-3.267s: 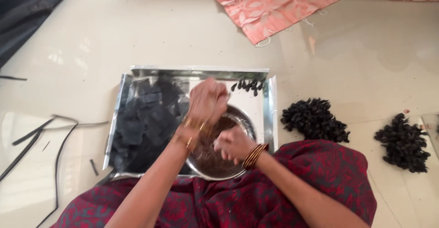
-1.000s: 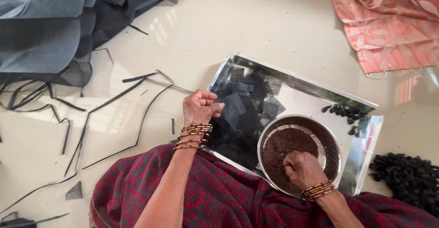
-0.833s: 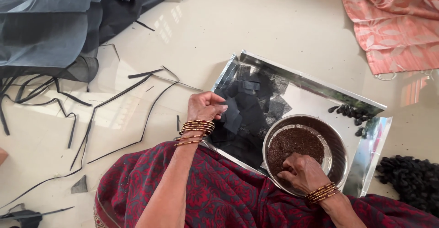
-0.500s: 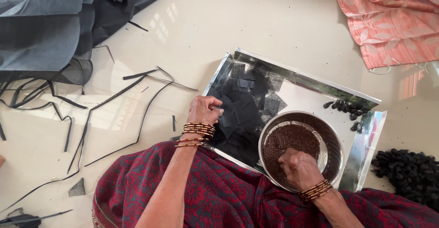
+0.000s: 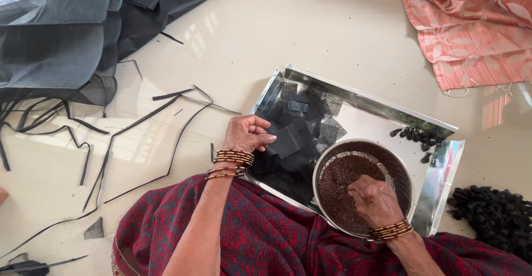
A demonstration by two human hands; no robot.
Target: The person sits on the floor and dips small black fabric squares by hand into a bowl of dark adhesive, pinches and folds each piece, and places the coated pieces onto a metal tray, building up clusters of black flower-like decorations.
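Two hands at a steel tray on the floor, one in a bowl of dark seeds, one on black cloth squares.

Nearest, the right hand (image 5: 376, 201) dips into the bowl (image 5: 402, 168), knuckles up and fingers curled down into the seeds (image 5: 343, 184); whether it grips any is hidden. The left hand (image 5: 249, 133) bends at the wrist over the tray's (image 5: 388, 107) near-left edge, fingers folded loosely, tips resting on the squares (image 5: 302, 135); a pinch cannot be made out. The bowl sits in the tray beside the squares, with a few small black bundles (image 5: 417, 136) behind it. A black heap (image 5: 493, 218) at right is cut off by the frame. Farther off lie black strips (image 5: 166, 96), grey net (image 5: 55, 38) and pink cloth (image 5: 471, 21), both cropped.
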